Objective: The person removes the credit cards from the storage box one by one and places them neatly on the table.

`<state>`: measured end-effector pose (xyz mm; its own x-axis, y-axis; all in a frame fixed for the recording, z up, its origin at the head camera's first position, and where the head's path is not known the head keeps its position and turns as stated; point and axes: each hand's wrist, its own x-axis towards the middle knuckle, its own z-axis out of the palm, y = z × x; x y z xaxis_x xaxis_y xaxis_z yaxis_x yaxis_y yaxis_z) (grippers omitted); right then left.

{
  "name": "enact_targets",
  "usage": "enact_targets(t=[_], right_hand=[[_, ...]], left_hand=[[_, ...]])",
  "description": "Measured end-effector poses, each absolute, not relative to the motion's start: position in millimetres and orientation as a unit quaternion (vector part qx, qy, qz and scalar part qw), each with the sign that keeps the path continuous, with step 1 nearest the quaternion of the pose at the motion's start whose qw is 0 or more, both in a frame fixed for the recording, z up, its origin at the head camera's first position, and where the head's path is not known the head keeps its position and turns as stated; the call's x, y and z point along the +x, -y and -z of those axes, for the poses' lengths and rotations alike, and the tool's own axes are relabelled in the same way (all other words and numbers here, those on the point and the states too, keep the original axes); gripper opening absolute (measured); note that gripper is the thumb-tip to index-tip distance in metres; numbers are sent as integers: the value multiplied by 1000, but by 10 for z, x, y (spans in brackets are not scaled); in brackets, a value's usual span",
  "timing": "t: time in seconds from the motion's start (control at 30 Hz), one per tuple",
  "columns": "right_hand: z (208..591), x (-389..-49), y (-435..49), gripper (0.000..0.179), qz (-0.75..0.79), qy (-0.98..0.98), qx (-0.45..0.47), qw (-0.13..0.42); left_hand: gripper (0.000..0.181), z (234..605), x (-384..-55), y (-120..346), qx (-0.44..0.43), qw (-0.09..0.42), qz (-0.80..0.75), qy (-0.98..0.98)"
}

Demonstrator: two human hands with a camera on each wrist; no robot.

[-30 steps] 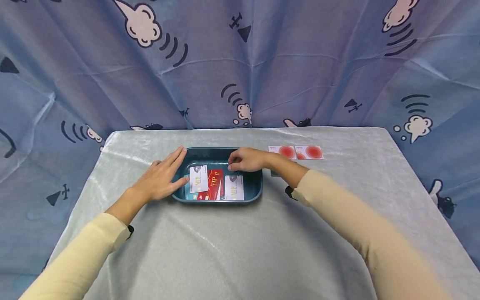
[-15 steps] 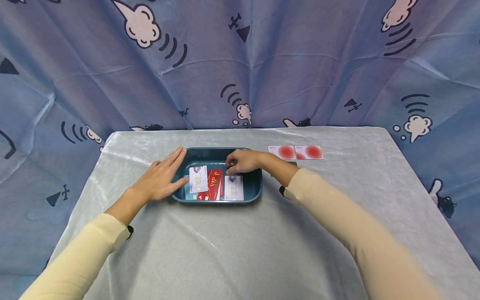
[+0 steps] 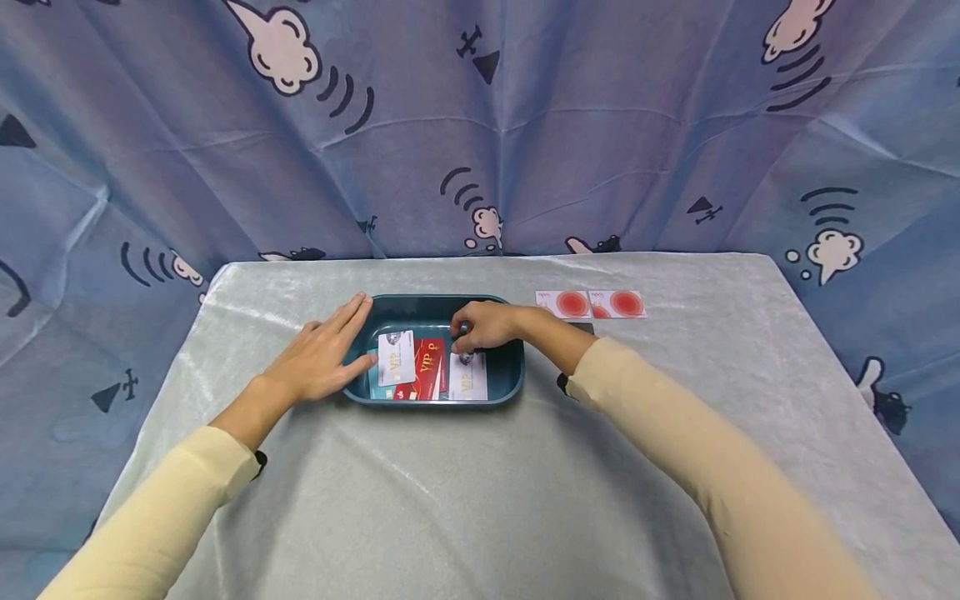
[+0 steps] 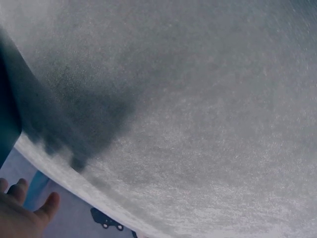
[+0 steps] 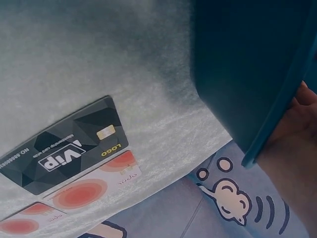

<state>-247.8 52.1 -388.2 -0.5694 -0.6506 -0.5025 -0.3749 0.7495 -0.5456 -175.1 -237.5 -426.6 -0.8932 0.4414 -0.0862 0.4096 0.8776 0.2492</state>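
A dark teal plastic basin (image 3: 504, 390) stands at the table's middle, holding several cards. Inside it, a white VIP card (image 3: 395, 373) overlaps red VIP cards (image 3: 427, 367) and a teal card (image 3: 375, 385); another white VIP card (image 3: 468, 383) lies to their right. My left hand (image 3: 322, 354) rests on the basin's left rim with its fingers extended. Over the basin's right side reaches my right hand (image 3: 487, 325), fingers bent and tips low near the right white card. Whether it pinches anything is hidden. In the right wrist view the basin's wall (image 5: 242, 74) partly covers that hand.
On the table right of the basin lie two white cards with red circles, a left one (image 3: 573, 303) and a right one (image 3: 625, 304). A black Vip card (image 5: 69, 144) lies beside them, mostly under my right forearm in the head view. A patterned blue curtain (image 3: 570, 150) hangs behind.
My right hand has shifted slightly left and lower inside the basin, its fingertips now at the top of the right white card. My left hand and the cards look unmoved.
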Motion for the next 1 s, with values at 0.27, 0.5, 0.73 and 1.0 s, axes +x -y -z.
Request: enact_targets(t=[0.27,0.5,0.73,1.0], right_hand=[[3859,-2454,-515,31,183,-859,-293,378],[3866,-2443,-502,26,175,-853,-294,395],[3881,-2450,-479,28,152,-854,-287,407],[3844,-2451,-472,37,139,-834,-292,446]], left_hand=[[86,4279,-1754,2378,220,71,-116,-966],[85,4281,-1758,2380,223,68,-117,-965],[85,4284,-1757,2373,224,65,-115,-965],[86,4278,-1751,2378,227,62,-120,-964]])
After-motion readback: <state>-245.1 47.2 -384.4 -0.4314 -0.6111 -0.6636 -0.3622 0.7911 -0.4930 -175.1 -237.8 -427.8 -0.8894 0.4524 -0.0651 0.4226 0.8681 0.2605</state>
